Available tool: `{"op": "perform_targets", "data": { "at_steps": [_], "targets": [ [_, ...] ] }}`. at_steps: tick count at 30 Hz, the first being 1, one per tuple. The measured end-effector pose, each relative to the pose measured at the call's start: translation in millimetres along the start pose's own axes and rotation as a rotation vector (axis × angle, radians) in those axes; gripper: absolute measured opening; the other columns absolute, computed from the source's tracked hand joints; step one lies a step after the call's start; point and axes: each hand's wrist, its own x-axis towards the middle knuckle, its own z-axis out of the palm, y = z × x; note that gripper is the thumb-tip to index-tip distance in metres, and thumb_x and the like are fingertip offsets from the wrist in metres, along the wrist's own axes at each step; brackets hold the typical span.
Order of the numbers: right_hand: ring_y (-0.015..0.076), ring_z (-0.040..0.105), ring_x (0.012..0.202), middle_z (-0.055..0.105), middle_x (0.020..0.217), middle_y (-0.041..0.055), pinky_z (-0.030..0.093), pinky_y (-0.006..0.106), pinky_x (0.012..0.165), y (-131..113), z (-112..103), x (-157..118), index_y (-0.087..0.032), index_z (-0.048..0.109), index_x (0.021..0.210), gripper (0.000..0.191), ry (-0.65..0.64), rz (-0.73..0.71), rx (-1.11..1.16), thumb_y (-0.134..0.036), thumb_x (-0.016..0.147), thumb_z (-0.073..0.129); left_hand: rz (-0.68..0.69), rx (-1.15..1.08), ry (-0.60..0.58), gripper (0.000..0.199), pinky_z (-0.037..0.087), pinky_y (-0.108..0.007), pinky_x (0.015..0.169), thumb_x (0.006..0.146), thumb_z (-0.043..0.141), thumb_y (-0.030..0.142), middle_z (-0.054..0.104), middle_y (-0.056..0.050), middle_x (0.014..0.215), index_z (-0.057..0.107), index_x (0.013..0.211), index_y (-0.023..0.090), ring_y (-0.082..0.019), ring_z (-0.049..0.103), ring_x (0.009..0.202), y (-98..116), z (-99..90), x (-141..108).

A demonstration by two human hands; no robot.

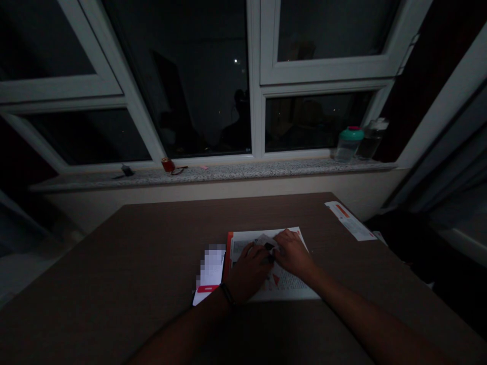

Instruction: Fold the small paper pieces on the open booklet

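Observation:
On the table, my left hand (249,271), with a dark band at its wrist, is closed with bent fingers at a pale, thin, crumpled-looking piece (262,238). My right hand (292,253) meets it from the other side, its fingers pinched at the edge of the same piece. Something small and dark shows between the fingertips; dim light hides its kind. Both hands are over a printed booklet (297,291) with an orange-red left edge, which they partly cover. Left of the booklet lies a phone (213,268) with a lit screen.
A printed paper strip (350,221) lies near the right edge of the brown table (160,243). Along the granite windowsill (228,173) stand a teal-lidded bottle (348,144), a clear bottle (371,139), a small reddish jar (167,165) and a small dark item (127,171).

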Motion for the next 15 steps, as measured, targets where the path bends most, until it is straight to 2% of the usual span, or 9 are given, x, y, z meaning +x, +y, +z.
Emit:
{"op": "perform_targets", "data": {
  "at_steps": [3, 8, 15],
  "targets": [
    [0.0255, 0.051, 0.094, 0.064, 0.089, 0.0075, 0.035, 0.036, 0.084, -1.4, -0.4, 1.0, -0.019, 0.063, 0.089, 0.009, -0.005, 0.027, -0.027, -0.015, 0.086, 0.055, 0.000, -0.012, -0.001, 0.018, 0.024, -0.048, 0.114, 0.094, 0.056, 0.017, 0.059, -0.005, 0.122, 0.063, 0.110, 0.024, -0.024, 0.043, 0.127, 1.1, 0.5, 0.4],
    [0.0245, 0.052, 0.096, 0.066, 0.093, 0.0075, 0.034, 0.035, 0.086, -2.7, -1.4, 2.5, -0.019, 0.065, 0.097, 0.013, 0.004, 0.056, -0.062, -0.019, 0.092, 0.053, 0.017, -0.024, 0.024, 0.018, 0.023, -0.049, 0.113, 0.094, 0.058, 0.025, 0.060, -0.005, 0.120, 0.063, 0.111, 0.025, -0.025, 0.043, 0.126, -1.3, 2.9, 0.1],
    [0.0229, 0.053, 0.098, 0.067, 0.095, 0.0051, 0.033, 0.034, 0.087, -2.5, -1.4, 2.4, -0.020, 0.066, 0.100, 0.021, -0.003, 0.045, -0.002, -0.011, 0.085, 0.053, 0.040, -0.005, 0.010, 0.017, 0.022, -0.047, 0.114, 0.095, 0.057, 0.025, 0.061, -0.004, 0.120, 0.062, 0.111, 0.025, -0.023, 0.043, 0.127, -2.0, 1.6, 0.4]
  ]
}}
